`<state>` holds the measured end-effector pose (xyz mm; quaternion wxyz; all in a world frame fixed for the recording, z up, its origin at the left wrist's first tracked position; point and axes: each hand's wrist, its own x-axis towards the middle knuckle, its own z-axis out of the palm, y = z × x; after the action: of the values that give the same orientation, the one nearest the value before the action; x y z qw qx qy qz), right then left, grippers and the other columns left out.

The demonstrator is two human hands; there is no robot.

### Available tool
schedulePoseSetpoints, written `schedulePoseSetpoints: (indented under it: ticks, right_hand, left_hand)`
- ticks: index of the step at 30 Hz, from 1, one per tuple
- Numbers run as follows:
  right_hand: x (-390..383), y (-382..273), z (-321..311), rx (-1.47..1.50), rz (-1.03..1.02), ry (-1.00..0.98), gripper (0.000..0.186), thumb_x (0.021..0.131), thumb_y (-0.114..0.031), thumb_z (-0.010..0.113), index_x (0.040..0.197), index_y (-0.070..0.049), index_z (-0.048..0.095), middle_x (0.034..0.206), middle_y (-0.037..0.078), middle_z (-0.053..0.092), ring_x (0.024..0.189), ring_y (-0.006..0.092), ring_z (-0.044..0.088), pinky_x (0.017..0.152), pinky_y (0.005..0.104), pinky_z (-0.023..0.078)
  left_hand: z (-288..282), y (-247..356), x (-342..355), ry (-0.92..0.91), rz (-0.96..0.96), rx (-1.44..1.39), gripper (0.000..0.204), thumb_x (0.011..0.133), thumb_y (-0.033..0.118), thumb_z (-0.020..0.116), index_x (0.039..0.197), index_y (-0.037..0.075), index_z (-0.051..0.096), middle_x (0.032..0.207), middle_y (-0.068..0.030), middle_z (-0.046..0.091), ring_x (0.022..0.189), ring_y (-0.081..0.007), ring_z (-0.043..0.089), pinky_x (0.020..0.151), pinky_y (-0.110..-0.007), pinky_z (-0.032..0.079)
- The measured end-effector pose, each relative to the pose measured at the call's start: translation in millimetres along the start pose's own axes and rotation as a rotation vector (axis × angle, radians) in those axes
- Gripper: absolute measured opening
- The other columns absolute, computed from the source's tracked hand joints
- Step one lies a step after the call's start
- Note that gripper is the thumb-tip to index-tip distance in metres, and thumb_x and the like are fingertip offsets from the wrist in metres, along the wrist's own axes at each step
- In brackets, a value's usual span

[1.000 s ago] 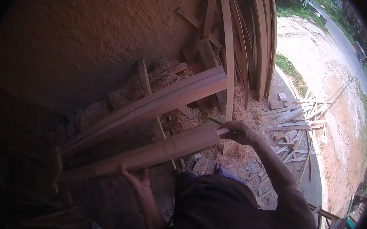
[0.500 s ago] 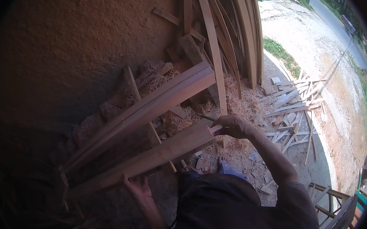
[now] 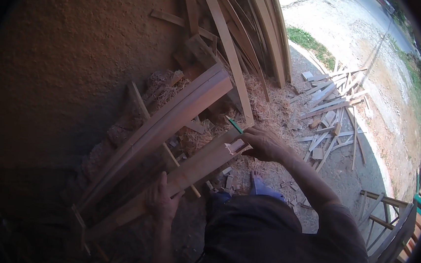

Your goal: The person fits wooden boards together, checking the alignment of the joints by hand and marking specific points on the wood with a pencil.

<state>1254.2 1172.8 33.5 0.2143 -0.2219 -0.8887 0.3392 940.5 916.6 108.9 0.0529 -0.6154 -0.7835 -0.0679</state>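
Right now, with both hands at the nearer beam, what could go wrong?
The nearer beam could shift if the left hand slips off it. The green pencil in the right hand might drop into the wood shavings. Wood scraps lie close to the foot, so a step could perhaps hurt or cause a stumble.
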Motion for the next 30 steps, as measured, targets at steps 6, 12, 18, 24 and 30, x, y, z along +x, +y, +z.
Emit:
schedulePoseSetpoints:
  ticks: [6,12,18,24,30]
  right_hand:
    - [-6.2,3.9,26.3,-0.059,0.034,0.125,0.053,0.084,-0.033,0.082,0.125,-0.007,0.061,0.119,0.014,0.06,0.118,0.0341,0.058,0.098,0.0452,0.051]
    - [-1.6,3.4,27.9,-0.027,0.045,0.133,0.055,0.084,-0.033,0.083,0.127,-0.008,0.06,0.119,0.014,0.059,0.118,0.0342,0.058,0.099,0.0449,0.051]
    - [-1.2,-0.5,28.3,-0.052,0.055,0.148,0.052,0.085,-0.034,0.082,0.124,-0.008,0.06,0.117,0.014,0.059,0.115,0.0346,0.058,0.096,0.0452,0.052]
    - [-4.1,0.8,34.1,-0.104,0.043,0.164,0.049,0.085,-0.035,0.081,0.118,-0.006,0.059,0.11,0.014,0.057,0.11,0.0352,0.059,0.092,0.0454,0.053]
    - [-5.0,2.3,37.7,-0.107,0.023,0.2,0.05,0.085,-0.035,0.082,0.118,-0.006,0.059,0.11,0.014,0.057,0.11,0.035,0.059,0.091,0.0455,0.053]
  left_hand:
    - [-4.0,-3.8,4.7,-0.017,0.068,-0.03,0.077,0.063,0.032,0.096,0.127,0.011,0.058,0.102,-0.014,0.068,0.093,-0.0378,0.066,0.08,-0.05,0.053]
    - [-5.7,-6.0,6.7,-0.016,0.097,-0.031,0.078,0.064,0.035,0.096,0.128,0.012,0.058,0.1,-0.0133,0.067,0.092,-0.0363,0.065,0.078,-0.049,0.053]
    - [-4.5,-10.7,9.5,-0.02,0.145,0.017,0.077,0.065,0.039,0.094,0.127,0.013,0.058,0.097,-0.0119,0.067,0.088,-0.0353,0.066,0.075,-0.048,0.052]
    - [-3.2,-17.8,10.6,-0.029,0.179,0.003,0.075,0.065,0.039,0.094,0.126,0.013,0.058,0.095,-0.0114,0.066,0.086,-0.0346,0.066,0.074,-0.049,0.052]
    - [-6.8,-12.5,14.3,-0.068,0.151,0.02,0.073,0.064,0.037,0.094,0.123,0.011,0.059,0.1,-0.0139,0.067,0.092,-0.0388,0.066,0.079,-0.051,0.053]
